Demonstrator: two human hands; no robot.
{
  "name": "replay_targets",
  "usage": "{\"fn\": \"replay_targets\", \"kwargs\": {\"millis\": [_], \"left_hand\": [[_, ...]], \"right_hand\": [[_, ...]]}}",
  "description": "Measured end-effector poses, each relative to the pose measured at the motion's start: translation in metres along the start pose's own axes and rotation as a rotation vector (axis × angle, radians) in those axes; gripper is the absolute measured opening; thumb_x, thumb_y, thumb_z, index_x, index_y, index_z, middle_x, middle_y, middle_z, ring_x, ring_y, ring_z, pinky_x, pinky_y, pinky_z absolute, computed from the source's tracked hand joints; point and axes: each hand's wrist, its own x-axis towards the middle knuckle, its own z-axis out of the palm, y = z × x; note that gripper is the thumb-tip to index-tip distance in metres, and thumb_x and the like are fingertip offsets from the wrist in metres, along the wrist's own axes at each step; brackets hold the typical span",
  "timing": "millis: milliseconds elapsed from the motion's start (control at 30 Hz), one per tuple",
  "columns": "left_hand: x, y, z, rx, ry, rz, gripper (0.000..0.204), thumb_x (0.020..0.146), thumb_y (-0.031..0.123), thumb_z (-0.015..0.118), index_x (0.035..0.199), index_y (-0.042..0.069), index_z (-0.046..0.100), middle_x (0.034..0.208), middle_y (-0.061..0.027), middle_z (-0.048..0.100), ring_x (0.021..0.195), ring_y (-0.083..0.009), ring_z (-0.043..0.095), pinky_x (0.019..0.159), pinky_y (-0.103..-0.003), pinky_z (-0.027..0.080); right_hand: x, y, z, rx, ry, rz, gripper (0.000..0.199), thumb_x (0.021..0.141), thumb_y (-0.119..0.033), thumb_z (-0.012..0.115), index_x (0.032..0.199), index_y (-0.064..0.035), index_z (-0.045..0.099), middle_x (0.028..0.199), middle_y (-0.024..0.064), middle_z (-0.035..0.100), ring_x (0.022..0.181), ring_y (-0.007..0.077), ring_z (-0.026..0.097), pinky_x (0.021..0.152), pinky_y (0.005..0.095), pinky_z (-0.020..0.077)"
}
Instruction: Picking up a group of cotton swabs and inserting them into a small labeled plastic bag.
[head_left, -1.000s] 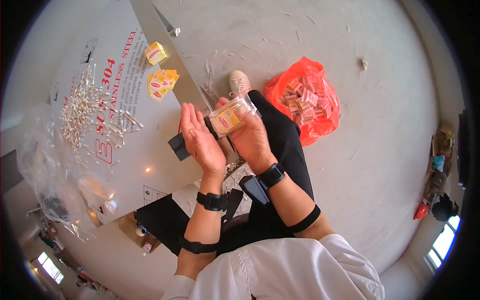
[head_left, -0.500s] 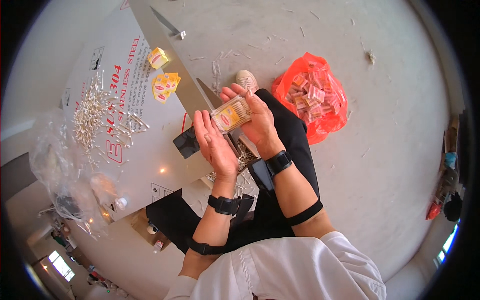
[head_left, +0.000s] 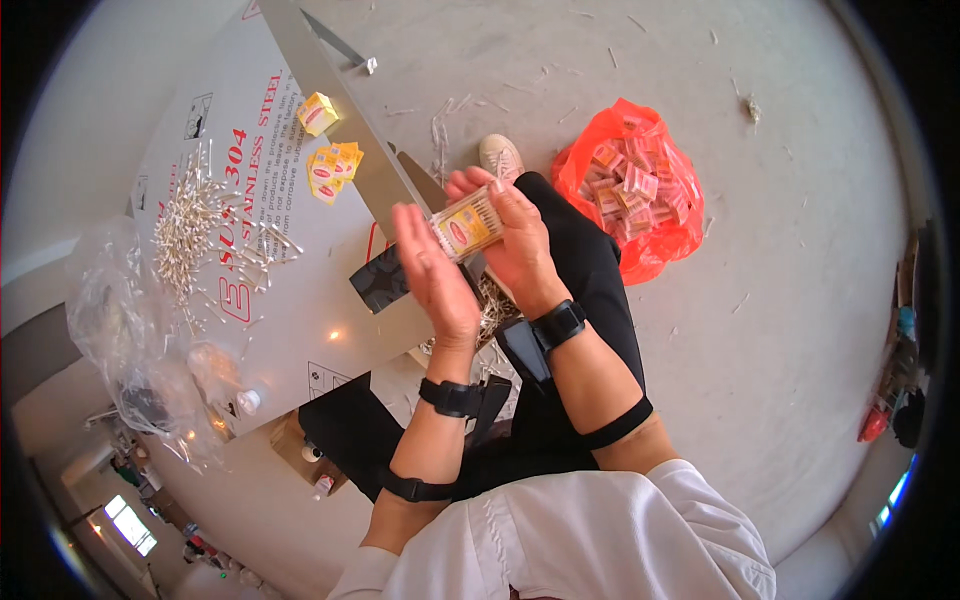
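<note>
A clear pack of cotton swabs (head_left: pixel 470 224) with a yellow label lies tilted in my right hand (head_left: pixel 522 248), its thumb over the pack's right end and fingers beneath. My left hand (head_left: pixel 440 285) is open, fingers stretched and palm turned toward the pack's left end; whether it touches the pack I cannot tell. Left of my hands, loose cotton swabs (head_left: pixel 188 235) spread in a pile over the metal-topped table (head_left: pixel 290 330). Several yellow label cards (head_left: pixel 332 172) lie fanned near its edge, beside a stack of yellow cards (head_left: pixel 318 114).
A red plastic bag (head_left: pixel 660 255) of pink-labelled packs sits on the floor at right. Below my hands, a box of swabs (head_left: pixel 495 308) is partly hidden. A black patterned object (head_left: pixel 380 280) juts from the table edge. Crumpled clear plastic (head_left: pixel 125 320) lies at the table's left.
My left hand has tilted more upright, its palm turning to face the pack's end. The pack stays in my right hand. The whole view has shifted slightly.
</note>
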Motion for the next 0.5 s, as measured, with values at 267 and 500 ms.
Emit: {"fn": "replay_targets", "kwargs": {"millis": [267,500], "left_hand": [[0.000,0.000,-0.015,-0.014,0.034,0.005,0.089,0.097,0.058,0.044,0.153,-0.003,0.011,0.160,-0.0173,0.015,0.148,-0.0306,0.016,0.120,-0.044,0.012],[0.000,0.006,-0.008,0.011,-0.045,0.010,0.085,0.098,0.055,0.043,0.153,-0.003,0.013,0.160,-0.0163,0.016,0.149,-0.0298,0.015,0.120,-0.045,0.009]], "right_hand": [[-0.004,-0.002,0.005,0.203,0.115,0.051,0.037,0.100,-0.018,0.053,0.126,0.0085,0.054,0.126,0.0236,0.060,0.118,0.0323,0.060,0.103,0.0434,0.0472],[-0.004,0.005,-0.003,0.033,-0.035,0.000,0.043,0.096,-0.020,0.061,0.129,0.0062,0.052,0.130,0.0221,0.058,0.122,0.0327,0.057,0.106,0.0446,0.0448]]}}
